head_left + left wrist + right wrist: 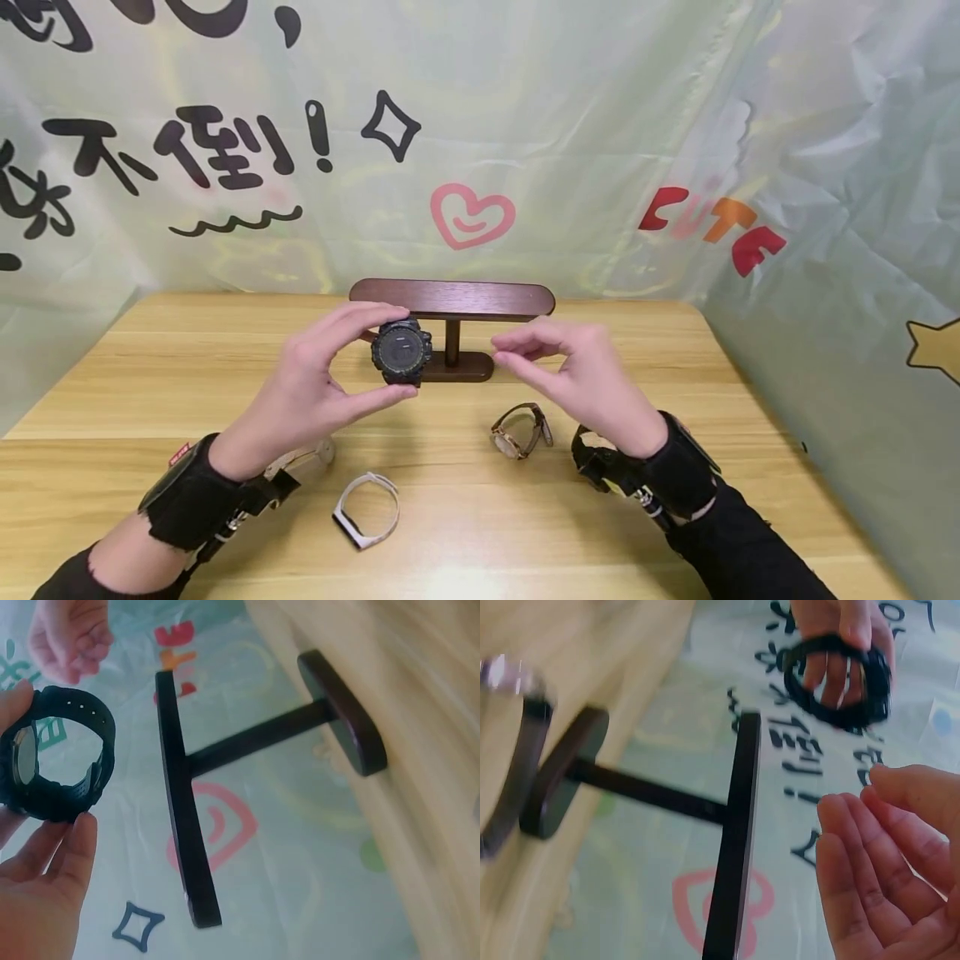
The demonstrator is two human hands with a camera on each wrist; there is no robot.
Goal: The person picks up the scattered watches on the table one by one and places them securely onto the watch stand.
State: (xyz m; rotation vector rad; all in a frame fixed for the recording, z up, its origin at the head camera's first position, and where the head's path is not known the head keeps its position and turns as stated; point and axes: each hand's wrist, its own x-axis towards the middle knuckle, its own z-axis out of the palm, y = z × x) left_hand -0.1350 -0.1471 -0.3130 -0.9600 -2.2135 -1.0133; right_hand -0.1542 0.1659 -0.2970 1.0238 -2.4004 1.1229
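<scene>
My left hand (pixel 311 367) pinches a black digital watch (pixel 400 348) between thumb and fingers, its round face turned toward the head camera. In the left wrist view the strap (pixel 101 724) forms a closed loop behind the case. My right hand (pixel 573 367) hovers to the right of the watch, apart from it; its fingers are loosely bent and hold nothing, as the right wrist view also shows. Behind both hands stands a dark wooden T-shaped watch stand (pixel 452 296), its bar bare.
A white fitness band (pixel 367 510) lies on the wooden table (pixel 457 517) at the front. Farther right sits a watch with a brown strap (pixel 521 431). A pale strap (pixel 322 452) is partly hidden behind my left wrist. A printed cloth (pixel 540 125) hangs behind the table.
</scene>
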